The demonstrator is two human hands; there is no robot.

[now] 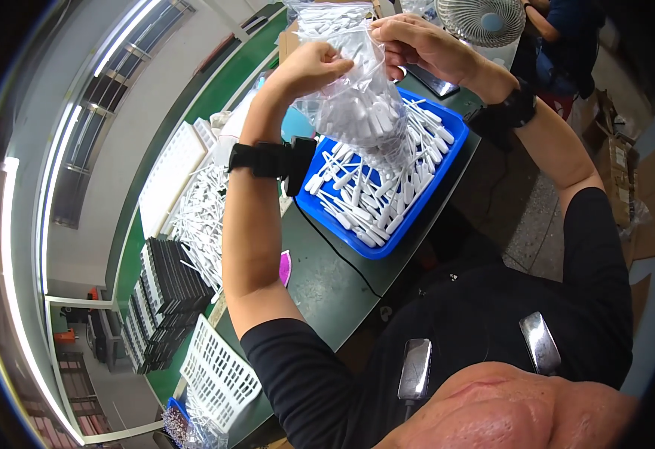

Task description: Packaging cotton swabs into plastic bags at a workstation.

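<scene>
A clear plastic bag (365,116) filled with white pieces hangs upright from both my hands, over the far part of a blue tray (389,245). My left hand (316,69) is closed on the bag's left upper side. At its upper right edge, my right hand (424,46) pinches the plastic between thumb and fingers. Loose white plastic sticks with thick, rounded ends (357,206) are spread over the tray, and the bag hides some of them. Behind the bag lies another clear bag of white pieces (332,20).
The tray stands on a dark green table (323,299). On the left are a heap of white sticks (206,217), stacked black racks (164,288) and a white slotted panel (219,370). A fan (484,21) stands at the far right, near a seated person (567,37). A black cable (335,247) crosses the table.
</scene>
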